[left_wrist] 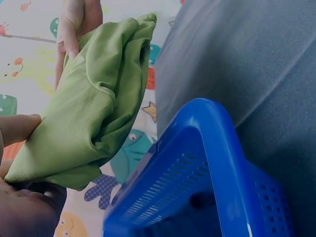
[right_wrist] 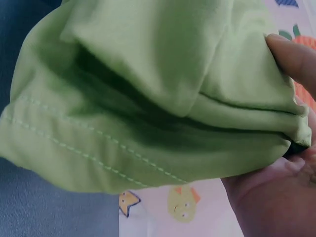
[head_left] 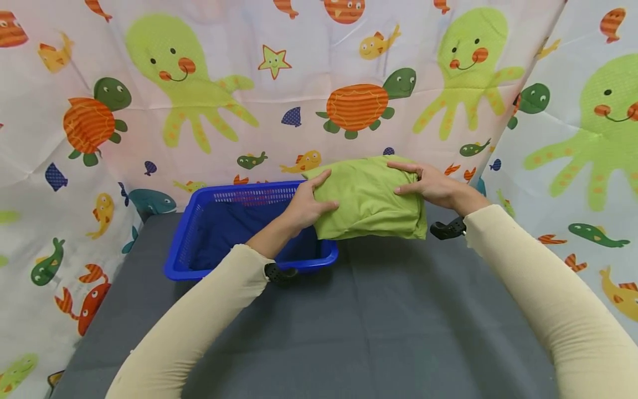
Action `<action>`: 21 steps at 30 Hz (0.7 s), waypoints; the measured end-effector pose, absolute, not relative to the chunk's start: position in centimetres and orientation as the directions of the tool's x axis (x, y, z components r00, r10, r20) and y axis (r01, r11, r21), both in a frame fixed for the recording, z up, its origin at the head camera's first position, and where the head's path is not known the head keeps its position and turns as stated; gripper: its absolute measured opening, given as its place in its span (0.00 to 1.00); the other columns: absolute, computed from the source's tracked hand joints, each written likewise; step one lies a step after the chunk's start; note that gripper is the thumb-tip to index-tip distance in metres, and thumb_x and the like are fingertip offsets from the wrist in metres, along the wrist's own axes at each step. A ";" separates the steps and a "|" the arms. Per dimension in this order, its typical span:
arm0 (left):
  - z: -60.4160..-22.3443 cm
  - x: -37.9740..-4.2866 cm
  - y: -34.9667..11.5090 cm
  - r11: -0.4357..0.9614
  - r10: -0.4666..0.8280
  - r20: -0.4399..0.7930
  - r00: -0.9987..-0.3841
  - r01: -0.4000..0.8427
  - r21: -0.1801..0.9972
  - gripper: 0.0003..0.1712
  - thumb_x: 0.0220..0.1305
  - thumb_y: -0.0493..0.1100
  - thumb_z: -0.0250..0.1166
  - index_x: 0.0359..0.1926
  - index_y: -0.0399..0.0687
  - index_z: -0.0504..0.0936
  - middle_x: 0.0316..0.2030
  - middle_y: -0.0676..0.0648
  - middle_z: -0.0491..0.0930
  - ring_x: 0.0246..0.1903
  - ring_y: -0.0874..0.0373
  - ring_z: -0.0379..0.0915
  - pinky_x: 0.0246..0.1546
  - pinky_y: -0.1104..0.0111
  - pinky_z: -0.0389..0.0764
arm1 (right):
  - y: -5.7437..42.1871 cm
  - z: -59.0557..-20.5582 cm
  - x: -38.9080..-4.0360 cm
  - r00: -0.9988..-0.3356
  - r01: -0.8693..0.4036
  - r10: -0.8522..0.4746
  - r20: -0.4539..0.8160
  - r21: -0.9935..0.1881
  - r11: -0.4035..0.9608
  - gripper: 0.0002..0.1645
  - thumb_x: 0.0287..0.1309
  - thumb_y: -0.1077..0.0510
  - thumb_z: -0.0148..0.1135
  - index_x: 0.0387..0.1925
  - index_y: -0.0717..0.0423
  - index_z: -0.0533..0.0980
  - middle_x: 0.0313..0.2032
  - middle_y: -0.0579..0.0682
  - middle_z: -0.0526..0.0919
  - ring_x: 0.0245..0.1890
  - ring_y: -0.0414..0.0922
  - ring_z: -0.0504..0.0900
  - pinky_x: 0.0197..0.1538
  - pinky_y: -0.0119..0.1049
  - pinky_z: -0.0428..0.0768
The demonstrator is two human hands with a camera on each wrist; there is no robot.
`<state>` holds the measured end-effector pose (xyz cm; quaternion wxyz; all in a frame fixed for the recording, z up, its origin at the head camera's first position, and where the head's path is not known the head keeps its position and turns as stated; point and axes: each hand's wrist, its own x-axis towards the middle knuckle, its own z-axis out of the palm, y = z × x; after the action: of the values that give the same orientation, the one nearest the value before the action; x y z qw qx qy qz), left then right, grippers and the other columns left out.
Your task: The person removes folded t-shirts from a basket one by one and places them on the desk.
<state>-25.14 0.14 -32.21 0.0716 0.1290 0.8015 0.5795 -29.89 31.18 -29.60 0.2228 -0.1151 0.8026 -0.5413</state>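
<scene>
One rectangular blue plastic basket with slotted walls (head_left: 178, 238) stands at the back left corner of the grey cloth-covered table (head_left: 399, 321), with dark navy fabric (head_left: 219, 227) bunched inside. Next comes the left hand (head_left: 305, 205), in front of the basket's right end, thumb and fingers pinching the left end of a folded bundle of lime-green cloth (head_left: 369, 197). This bundle is held up off the table near its back edge, beyond the basket's right end; in the head view its lower left corner overlaps the rim. Soft creases cross its face, its layers gape along one side, and two parallel rows of pale stitching (right_wrist: 94, 153) follow a hem. Farther right, the right hand (head_left: 436, 188) grasps the bundle's upper right part between thumb and fingers. Behind the table's back edge hangs a white curtain printed with sea animals (head_left: 299, 83).
</scene>
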 end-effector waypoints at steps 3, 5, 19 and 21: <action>-32.5 -25.5 1.1 0.301 0.286 0.030 -0.958 0.120 0.946 0.47 0.64 0.33 0.68 0.79 0.57 0.57 0.78 0.44 0.57 0.73 0.50 0.60 0.67 0.55 0.75 | 32.0 -30.0 -30.2 -0.872 0.080 -0.424 -0.247 -0.924 0.374 0.47 0.68 0.65 0.60 0.80 0.39 0.51 0.79 0.53 0.49 0.55 0.33 0.76 0.51 0.29 0.81; -32.6 -25.7 1.6 0.307 0.279 0.032 -0.960 0.121 0.944 0.47 0.64 0.33 0.68 0.79 0.56 0.57 0.78 0.45 0.57 0.74 0.50 0.60 0.68 0.56 0.74 | 32.3 -30.3 -30.4 -0.871 0.080 -0.424 -0.248 -0.923 0.376 0.47 0.68 0.65 0.60 0.80 0.39 0.51 0.80 0.52 0.49 0.57 0.33 0.75 0.52 0.28 0.81; -35.1 -26.6 5.8 0.326 0.284 0.015 -0.959 0.111 0.939 0.49 0.60 0.30 0.69 0.79 0.51 0.58 0.78 0.45 0.58 0.76 0.50 0.56 0.75 0.60 0.63 | 35.4 -32.4 -30.8 -0.878 0.026 -0.384 -0.285 -0.830 0.558 0.48 0.68 0.60 0.62 0.81 0.45 0.49 0.81 0.58 0.28 0.80 0.61 0.41 0.77 0.64 0.51; -35.4 -26.7 6.2 0.356 0.279 0.006 -0.960 0.110 0.928 0.49 0.60 0.31 0.70 0.79 0.51 0.58 0.78 0.45 0.57 0.77 0.51 0.55 0.76 0.60 0.61 | 35.7 -32.6 -31.0 -0.883 0.016 -0.374 -0.284 -0.813 0.581 0.48 0.68 0.60 0.63 0.81 0.46 0.49 0.81 0.59 0.28 0.80 0.63 0.38 0.77 0.66 0.49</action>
<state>-26.69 6.21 -35.37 0.0763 0.1185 0.8200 0.5548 -30.96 35.75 -32.58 0.2185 -0.1037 0.8619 -0.4456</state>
